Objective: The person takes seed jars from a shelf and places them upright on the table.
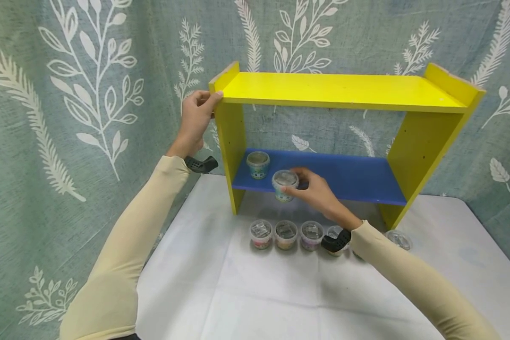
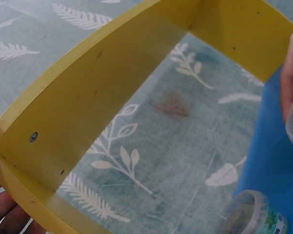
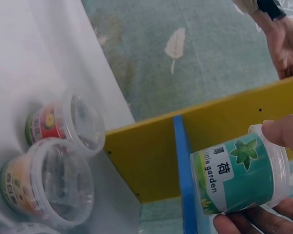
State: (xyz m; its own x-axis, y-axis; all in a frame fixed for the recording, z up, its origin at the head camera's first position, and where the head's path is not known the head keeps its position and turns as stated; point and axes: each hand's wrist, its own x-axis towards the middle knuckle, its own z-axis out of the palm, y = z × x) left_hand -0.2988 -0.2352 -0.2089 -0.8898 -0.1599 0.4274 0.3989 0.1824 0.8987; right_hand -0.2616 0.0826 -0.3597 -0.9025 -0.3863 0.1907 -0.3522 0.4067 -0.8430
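Tubs (image 1: 285, 234) with clear lids sit in a row on the white table (image 1: 280, 293) nearest you. Your right hand (image 1: 318, 193) pinches a green-labelled tub (image 1: 285, 184) by its sides, level, at the blue shelf (image 1: 352, 177) edge. Farther off, your left hand (image 1: 195, 120) curls round the yellow rack (image 1: 344, 90) corner, likely steadying it.

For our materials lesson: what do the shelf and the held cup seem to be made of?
Shelf: probably painted wooden board; matte yellow and blue coats, with bare pale edges at the top corners. Cup in the right hand: looks like clear glossy plastic, see-through at lid and rim, wrapped in a green printed label.
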